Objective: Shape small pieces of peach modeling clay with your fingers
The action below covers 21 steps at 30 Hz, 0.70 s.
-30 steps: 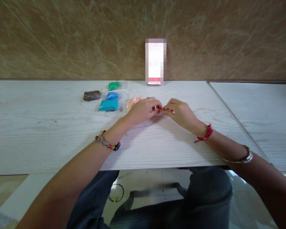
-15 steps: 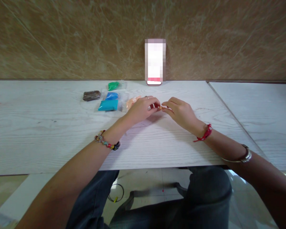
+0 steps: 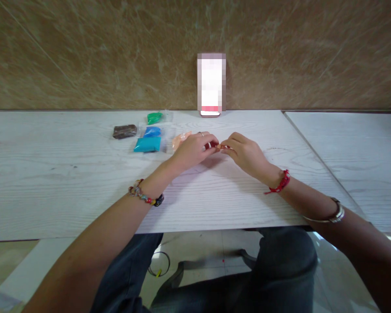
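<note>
My left hand and my right hand meet fingertip to fingertip over the white table. Both pinch a small reddish-orange piece, probably modelling clay, between thumbs and fingers; most of it is hidden by the fingers. Just behind my left hand lies a peach-coloured clay packet. Further left sit a teal packet, a blue packet, a green packet and a dark brown packet.
A phone with a blurred screen leans upright against the brown marbled wall at the table's back edge. A second white tabletop adjoins on the right. My knees and a tiled floor show below the table's near edge.
The hands have stayed together at the same spot. The fingers have shifted slightly on the small piece, and my right hand has risen a little.
</note>
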Each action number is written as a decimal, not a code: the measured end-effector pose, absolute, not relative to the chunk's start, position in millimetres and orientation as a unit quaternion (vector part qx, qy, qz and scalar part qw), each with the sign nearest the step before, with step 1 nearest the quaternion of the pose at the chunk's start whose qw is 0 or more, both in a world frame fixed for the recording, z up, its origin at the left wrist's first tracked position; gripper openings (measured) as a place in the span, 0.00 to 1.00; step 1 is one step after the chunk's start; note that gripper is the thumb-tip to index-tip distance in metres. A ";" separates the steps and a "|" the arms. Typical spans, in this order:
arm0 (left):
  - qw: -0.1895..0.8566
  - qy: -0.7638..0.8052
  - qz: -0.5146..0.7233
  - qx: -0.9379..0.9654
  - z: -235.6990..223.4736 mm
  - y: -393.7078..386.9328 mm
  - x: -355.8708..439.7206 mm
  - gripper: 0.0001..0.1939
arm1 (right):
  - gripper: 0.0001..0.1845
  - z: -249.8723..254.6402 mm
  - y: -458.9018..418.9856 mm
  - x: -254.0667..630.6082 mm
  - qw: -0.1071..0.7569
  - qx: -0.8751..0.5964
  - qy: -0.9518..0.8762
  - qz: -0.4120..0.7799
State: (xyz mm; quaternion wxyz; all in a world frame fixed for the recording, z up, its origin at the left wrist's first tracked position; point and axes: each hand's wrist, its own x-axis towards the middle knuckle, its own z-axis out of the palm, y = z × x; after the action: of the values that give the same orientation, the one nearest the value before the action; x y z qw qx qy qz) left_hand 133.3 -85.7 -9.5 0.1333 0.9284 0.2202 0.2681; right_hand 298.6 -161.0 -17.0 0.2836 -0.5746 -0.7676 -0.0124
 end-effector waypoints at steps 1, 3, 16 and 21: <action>0.129 0.220 0.272 0.928 -8.7 -86.6 132.9 0.06 | 0.09 -16.9 -160.0 299.8 0.304 -0.570 -0.763 0.016; 0.127 0.215 0.279 0.927 -7.6 -87.8 132.1 0.06 | 0.08 -16.9 -157.6 302.6 0.338 -0.569 -0.747 0.064; 0.130 0.201 0.273 0.932 -8.9 -86.3 131.3 0.06 | 0.06 -16.5 -154.0 304.8 0.378 -0.567 -0.720 0.132; 0.130 0.207 0.268 0.932 -9.4 -87.1 131.7 0.06 | 0.07 -17.0 -154.3 304.4 0.371 -0.573 -0.720 0.123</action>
State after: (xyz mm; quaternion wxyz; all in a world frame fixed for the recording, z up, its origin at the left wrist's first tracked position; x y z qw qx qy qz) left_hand 131.7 -87.1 -9.4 0.1298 0.9318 0.2074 0.2681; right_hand 304.4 -154.3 -17.0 0.3712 -0.5733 -0.7200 0.1231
